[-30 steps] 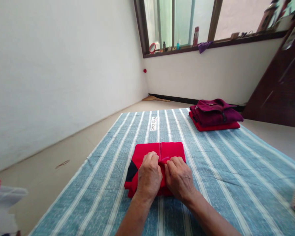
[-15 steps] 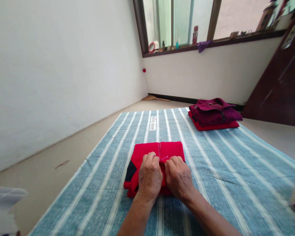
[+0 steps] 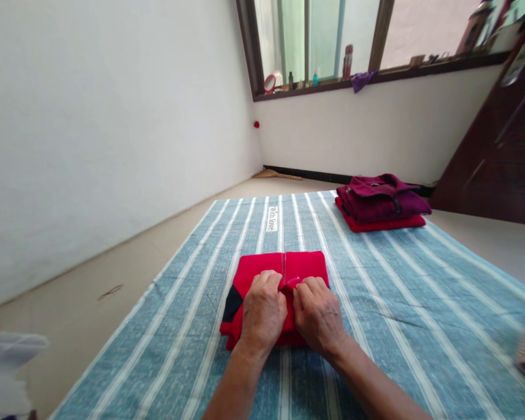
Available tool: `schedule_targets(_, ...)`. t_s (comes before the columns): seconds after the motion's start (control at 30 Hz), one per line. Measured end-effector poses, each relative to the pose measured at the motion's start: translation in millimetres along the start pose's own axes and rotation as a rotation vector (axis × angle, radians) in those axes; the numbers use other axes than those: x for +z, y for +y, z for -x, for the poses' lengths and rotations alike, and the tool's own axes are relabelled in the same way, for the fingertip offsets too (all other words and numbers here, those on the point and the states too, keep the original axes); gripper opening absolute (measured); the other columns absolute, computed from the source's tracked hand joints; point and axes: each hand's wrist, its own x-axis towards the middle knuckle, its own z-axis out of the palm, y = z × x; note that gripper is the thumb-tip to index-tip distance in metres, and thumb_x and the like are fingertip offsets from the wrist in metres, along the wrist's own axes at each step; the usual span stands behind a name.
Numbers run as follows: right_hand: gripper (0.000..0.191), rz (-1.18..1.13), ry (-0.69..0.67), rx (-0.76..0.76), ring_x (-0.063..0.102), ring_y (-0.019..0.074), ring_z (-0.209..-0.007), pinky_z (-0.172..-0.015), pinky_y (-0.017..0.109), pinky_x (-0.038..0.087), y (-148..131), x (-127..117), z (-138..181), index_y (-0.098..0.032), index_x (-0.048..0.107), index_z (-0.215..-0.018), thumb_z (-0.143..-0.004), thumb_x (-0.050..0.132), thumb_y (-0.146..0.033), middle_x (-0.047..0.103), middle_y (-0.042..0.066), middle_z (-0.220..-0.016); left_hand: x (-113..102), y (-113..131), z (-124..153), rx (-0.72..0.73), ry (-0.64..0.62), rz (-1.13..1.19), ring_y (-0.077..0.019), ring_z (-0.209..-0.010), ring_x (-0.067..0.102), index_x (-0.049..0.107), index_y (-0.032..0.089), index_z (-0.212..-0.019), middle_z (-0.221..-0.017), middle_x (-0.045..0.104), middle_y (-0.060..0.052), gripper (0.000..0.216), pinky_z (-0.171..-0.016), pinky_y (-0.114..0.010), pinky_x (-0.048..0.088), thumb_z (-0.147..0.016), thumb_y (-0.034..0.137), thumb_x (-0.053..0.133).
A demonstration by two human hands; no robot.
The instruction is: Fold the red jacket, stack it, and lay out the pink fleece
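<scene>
A red zip-up jacket point(image 3: 258, 262) lies folded into a compact bundle on the striped cloth, with a dark patch showing on its left side. On its near half, my left hand point(image 3: 265, 309) has its fingers curled closed on the fabric, just left of the zip line. My right hand point(image 3: 318, 312) pinches the cloth to the right of the zip, close beside the left one. Between the two hands a fold of red fabric is raised a little. The fingertips of both hands are partly hidden.
Farther back on the right, a folded purple jacket point(image 3: 380, 198) rests on a red folded garment point(image 3: 389, 224). The blue striped cloth point(image 3: 166, 350) covers the table. A brown door point(image 3: 499, 146) stands at the right, and bottles line the windowsill point(image 3: 324, 86).
My left hand has shifted slightly to the left along the red jacket, exposing more fabric between the hands. My right hand stays in place.
</scene>
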Motion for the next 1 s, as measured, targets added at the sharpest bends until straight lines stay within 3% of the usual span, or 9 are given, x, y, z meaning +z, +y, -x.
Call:
schedule_targets(0.43,0.026,0.012,-0.034,-0.014,0.040,0.0178,-0.066,-0.062,0.032,0.026,0.8,-0.3,0.8,-0.020,0.048,-0.064,-0.088,0.045,-0.009,0.050,0.003,-0.067,-3.4,-7.6,-3.7,-0.044,-0.006,0.116,-0.0189,-0.079,0.051,0.046,0.021,-0.072,-0.079,0.055,-0.003,0.028,-0.077,-0.031,0.042,-0.061,-0.005,0.045)
schedule_targets(0.6,0.027,0.009,-0.038,-0.023,0.039,0.0177,-0.066,-0.062,0.033,0.025,0.8,-0.4,1.1,-0.020,0.048,-0.063,-0.088,0.045,-0.009,0.050,0.003,-0.067,-3.6,-7.4,-2.6,-0.033,0.004,0.062,-0.0194,-0.079,0.050,0.044,0.022,-0.071,-0.079,0.054,-0.003,0.028,-0.076,-0.031,0.041,-0.061,-0.004,0.044)
schedule_targets(0.83,0.026,0.007,-0.048,-0.030,0.040,0.0173,-0.067,-0.063,0.032,0.026,0.0,-2.6,0.2,-0.020,0.048,-0.064,-0.087,0.046,-0.009,0.050,0.003,-0.068,-5.3,-9.1,-3.5,-0.003,-0.031,0.082,-0.0180,-0.081,0.053,0.051,0.020,-0.071,-0.080,0.057,-0.003,0.026,-0.078,-0.031,0.043,-0.062,-0.004,0.047)
schedule_targets(1.0,0.025,0.027,-0.048,-0.040,0.040,0.0169,-0.067,-0.063,0.031,0.027,0.1,-3.8,0.1,-0.020,0.049,-0.064,-0.086,0.047,-0.008,0.050,0.003,-0.069,-11.0,-16.7,-8.9,-0.001,-0.019,0.289,-0.0158,-0.081,0.059,0.061,0.019,-0.070,-0.081,0.063,-0.003,0.020,-0.081,-0.030,0.047,-0.078,0.008,0.047)
